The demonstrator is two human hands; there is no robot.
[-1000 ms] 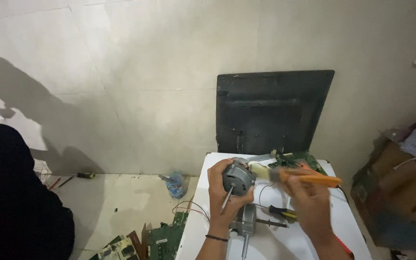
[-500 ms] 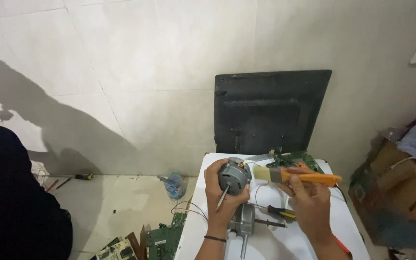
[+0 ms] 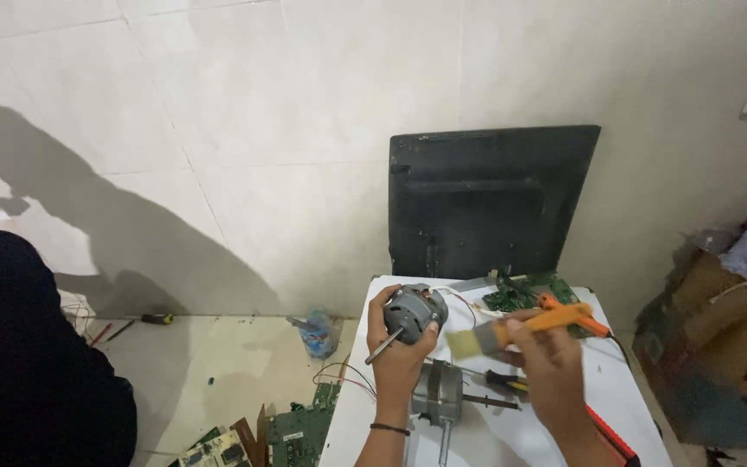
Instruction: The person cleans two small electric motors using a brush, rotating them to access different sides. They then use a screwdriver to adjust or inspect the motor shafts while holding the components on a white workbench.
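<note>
My left hand (image 3: 395, 359) holds up a small grey electric motor (image 3: 414, 312) with a shaft sticking down-left, above a white table (image 3: 555, 437). My right hand (image 3: 546, 367) grips an orange-handled paintbrush (image 3: 512, 330); its pale bristles point left, close beside the motor. Under the hands a second grey motor (image 3: 438, 396) with a shaft lies on the table. A screwdriver with a yellow and black handle (image 3: 505, 379) lies next to it.
A black flat panel (image 3: 488, 201) leans on the wall behind the table. Green circuit boards lie at the table's back (image 3: 525, 291) and on the floor (image 3: 297, 430). Cardboard boxes (image 3: 719, 346) stand right. A dark-clothed person (image 3: 28, 363) sits left. A small bottle (image 3: 317, 333) stands on the floor.
The brush has swung down and left: its bristles are lower and closer to the held motor, and its handle now tilts up to the right. The left hand keeps the motor raised.
</note>
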